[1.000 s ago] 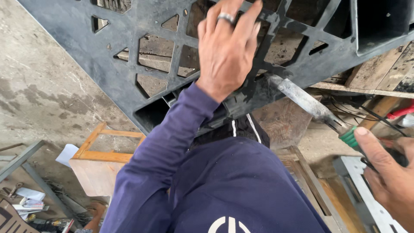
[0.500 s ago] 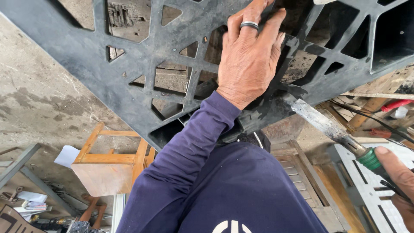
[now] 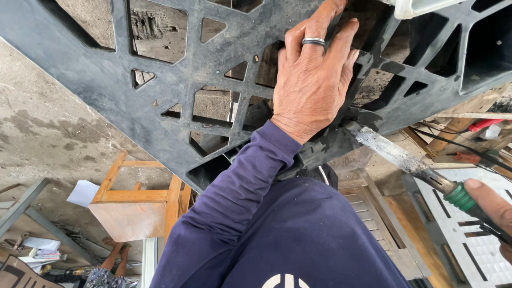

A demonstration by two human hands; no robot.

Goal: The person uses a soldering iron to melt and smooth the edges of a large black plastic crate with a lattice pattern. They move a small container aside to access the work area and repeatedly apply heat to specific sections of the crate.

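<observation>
1. Overhead, we have the black plastic pallet (image 3: pixel 160 90) tilted across the top of the view, its lower edge coming down near our chest. It is the biggest thing here, and if it slips or tips it would likely come down on us.
2. Our left hand (image 3: pixel 314 80) lies flat on the pallet, fingers (image 3: pixel 312 37) spread and reaching up over a rib beside an opening; it steadies more than it grips. On this dusty, worn plastic, we judge that a flat hand could slide.
3. Our right hand (image 3: pixel 493 208) is wrapped around the green handle of a metal tool (image 3: pixel 400 157) at the right edge. The crusted blade touches the pallet's underside just below the left wrist. A slip of that tip could run it into the wrist or sleeve, and if the blade is hot, which we cannot tell, it could burn.
4. The wooden stool (image 3: pixel 138 202) stands on the floor below, well apart; the pallet could strike it if dropped.
5. The cables (image 3: pixel 453 144) trail at right near the tool arm; a snag there might jerk the blade off its spot.
</observation>
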